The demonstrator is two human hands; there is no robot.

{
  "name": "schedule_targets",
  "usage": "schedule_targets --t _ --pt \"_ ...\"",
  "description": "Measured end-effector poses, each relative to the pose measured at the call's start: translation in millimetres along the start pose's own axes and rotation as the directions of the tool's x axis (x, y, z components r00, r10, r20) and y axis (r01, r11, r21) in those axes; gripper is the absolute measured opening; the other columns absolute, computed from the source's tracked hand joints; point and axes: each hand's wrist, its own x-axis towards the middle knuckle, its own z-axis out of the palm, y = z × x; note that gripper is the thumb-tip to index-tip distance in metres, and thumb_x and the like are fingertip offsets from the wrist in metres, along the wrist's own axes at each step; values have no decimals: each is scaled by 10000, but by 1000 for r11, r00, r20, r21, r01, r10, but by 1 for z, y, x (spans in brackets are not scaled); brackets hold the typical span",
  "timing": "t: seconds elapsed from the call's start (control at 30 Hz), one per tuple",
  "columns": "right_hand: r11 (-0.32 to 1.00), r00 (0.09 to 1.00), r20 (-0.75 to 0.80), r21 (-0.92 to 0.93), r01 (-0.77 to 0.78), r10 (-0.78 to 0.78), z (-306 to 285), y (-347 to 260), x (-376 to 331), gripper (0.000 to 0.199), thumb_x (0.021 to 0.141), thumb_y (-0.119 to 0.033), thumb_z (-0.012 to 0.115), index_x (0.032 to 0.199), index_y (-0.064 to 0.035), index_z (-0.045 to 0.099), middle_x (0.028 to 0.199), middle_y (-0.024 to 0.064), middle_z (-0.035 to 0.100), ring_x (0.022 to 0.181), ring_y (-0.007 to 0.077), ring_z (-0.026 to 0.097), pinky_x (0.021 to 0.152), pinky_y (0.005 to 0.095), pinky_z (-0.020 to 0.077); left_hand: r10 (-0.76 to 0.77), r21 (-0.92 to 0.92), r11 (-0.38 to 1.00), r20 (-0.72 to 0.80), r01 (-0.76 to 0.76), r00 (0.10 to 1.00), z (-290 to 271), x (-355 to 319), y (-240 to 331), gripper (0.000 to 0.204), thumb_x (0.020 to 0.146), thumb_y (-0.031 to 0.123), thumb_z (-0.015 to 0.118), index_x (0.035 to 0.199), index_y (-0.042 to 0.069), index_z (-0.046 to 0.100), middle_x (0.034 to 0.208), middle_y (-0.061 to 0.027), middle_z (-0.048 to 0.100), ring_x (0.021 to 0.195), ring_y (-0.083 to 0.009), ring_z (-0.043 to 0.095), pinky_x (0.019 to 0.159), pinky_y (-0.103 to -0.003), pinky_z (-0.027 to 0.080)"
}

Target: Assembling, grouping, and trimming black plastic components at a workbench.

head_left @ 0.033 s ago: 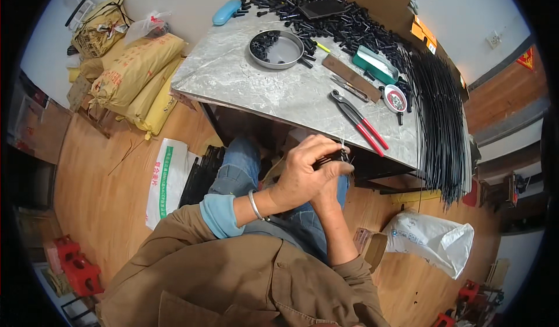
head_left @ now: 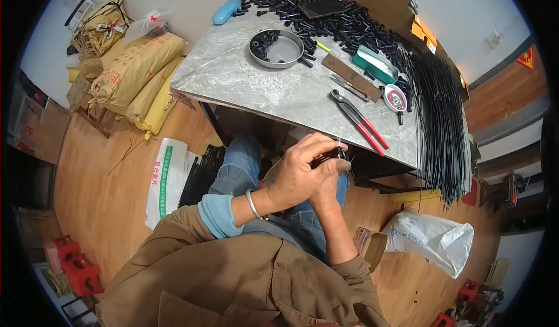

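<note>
Just in front of the table edge, above my knees, both my hands come together. My left hand (head_left: 300, 167), with a silver bracelet at the wrist, is closed with thumb and fingers on a small black part (head_left: 327, 159). A thin pale tip sticks up by the fingertips; its kind is too small to tell. My right hand (head_left: 326, 194) is largely hidden behind the left and closes about the same black part from below. Nearest to the hands on the table lie red-handled cutting pliers (head_left: 361, 120).
The grey table (head_left: 233, 82) bears a heap of black bolt-shaped pieces (head_left: 372, 27), a round metal tray (head_left: 278, 66), a green box (head_left: 375, 65), a small bowl (head_left: 395, 98) and a bundle of long black rods (head_left: 439, 123). Sacks (head_left: 137, 74) stand left; a white bag (head_left: 431, 240) lies right.
My hands have shifted very slightly, with the left wrist a touch further left. Both stay closed on the black part, and nothing on the table has moved.
</note>
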Motion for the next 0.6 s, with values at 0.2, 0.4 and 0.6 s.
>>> schedule_targets --t 0.2,0.4,0.6 --pt "926 991 -129 368 85 -40 -18 -33 -2 250 823 -156 682 1002 -4 594 810 101 649 698 188 619 648 301 493 -119 10 993 83 118 989 -33 9 -4 226 863 170 665 995 -13 677 936 -89 631 837 -156 595 727 -271 479" --pt "804 999 12 594 24 -38 -37 -27 -1 87 881 -91 648 876 -17 604 812 -20 588 773 41 514 705 192 424 -59 151 987 76 46 995 -39 6 -12 229 872 202 664 848 -24 642 783 -50 581 706 -118 539 621 -258 446" --pt "663 988 149 742 -93 -28 -55 -43 5 144 857 -131 654 815 -4 601 753 26 611 670 92 578 626 237 493 -302 -118 936 209 330 930 -37 9 -25 413 922 396 581 732 33 533 707 -8 469 678 -93 427 615 -247 386"
